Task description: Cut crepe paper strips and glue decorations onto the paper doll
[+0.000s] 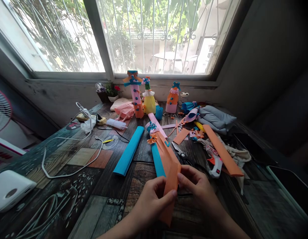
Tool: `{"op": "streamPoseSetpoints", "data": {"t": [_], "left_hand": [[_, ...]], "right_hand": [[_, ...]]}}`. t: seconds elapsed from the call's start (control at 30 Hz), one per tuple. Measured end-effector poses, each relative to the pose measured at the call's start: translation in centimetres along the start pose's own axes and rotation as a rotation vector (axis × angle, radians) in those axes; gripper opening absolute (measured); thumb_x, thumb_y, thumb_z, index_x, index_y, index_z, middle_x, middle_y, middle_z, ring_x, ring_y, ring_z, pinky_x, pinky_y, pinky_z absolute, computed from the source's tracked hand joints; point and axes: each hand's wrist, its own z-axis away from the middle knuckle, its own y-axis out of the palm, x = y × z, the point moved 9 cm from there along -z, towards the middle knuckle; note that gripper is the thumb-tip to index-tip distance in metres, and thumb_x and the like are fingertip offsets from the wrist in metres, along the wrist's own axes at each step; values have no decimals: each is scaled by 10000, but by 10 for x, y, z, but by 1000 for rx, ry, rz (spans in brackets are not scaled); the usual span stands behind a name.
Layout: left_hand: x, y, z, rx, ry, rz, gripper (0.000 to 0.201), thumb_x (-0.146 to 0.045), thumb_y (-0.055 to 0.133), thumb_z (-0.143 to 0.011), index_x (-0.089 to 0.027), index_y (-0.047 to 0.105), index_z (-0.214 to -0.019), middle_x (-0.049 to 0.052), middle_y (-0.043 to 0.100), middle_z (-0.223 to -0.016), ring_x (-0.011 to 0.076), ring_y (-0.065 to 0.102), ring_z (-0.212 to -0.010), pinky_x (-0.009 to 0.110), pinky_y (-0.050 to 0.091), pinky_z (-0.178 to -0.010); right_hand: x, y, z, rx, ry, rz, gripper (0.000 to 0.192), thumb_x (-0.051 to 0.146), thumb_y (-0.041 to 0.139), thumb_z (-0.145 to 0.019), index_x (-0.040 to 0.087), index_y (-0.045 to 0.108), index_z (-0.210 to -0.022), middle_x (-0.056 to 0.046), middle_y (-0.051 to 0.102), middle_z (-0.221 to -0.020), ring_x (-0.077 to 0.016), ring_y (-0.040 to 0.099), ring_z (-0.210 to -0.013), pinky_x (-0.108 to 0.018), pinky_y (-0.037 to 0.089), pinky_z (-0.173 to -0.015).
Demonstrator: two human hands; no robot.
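Observation:
An orange crepe paper strip (171, 177) stands between my two hands. My left hand (156, 196) pinches its left edge between thumb and fingers. On the opposite edge, my right hand (193, 179) pinches the paper near its upper corner. Just beyond lies a decorated orange paper piece (166, 149) with an orange bow (152, 139) and blue ruffles at its far end; the strip overlaps its near end. A blue folded paper strip (157, 161) shows along its left side. Scissors (182, 154) lie to the right, their handles close to my right hand.
Another blue paper roll (129, 151) lies left of centre. At right are a glue gun (215, 166), a long orange strip (223, 151) and paper scraps. Decorated paper-wrapped bottles (149, 103) stand by the window. A white cable (69, 176) loops across the left side.

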Motion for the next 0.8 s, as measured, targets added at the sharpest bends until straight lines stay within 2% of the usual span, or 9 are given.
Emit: {"op": "streamPoseSetpoints", "data": {"t": [0.27, 0.57, 0.8], "left_hand": [[1, 4, 2, 40, 8, -62, 392, -473, 486, -856, -107, 626, -863, 46, 604, -773, 164, 544, -725, 235, 407, -662], [5, 7, 2, 49, -30, -39, 334, -390, 653, -752, -91, 631, -899, 18, 552, -738, 134, 469, -686, 212, 362, -618], [4, 8, 3, 38, -43, -86, 251, -322, 657, -737, -83, 630, -810, -21, 450, -647, 102, 381, -620, 196, 296, -553]], "right_hand": [[3, -2, 0, -16, -2, 8, 257, 390, 699, -717, 165, 648, -831, -31, 671, -774, -170, 601, -690, -240, 487, -593], [4, -1, 4, -30, -31, 48, 268, 413, 674, -734, 175, 648, -853, -40, 663, -770, -189, 599, -700, -274, 505, -610], [5, 0, 5, -44, -23, 54, 259, 410, 669, -738, 177, 654, -848, -38, 671, -781, -191, 604, -728, -254, 495, -611]]}}
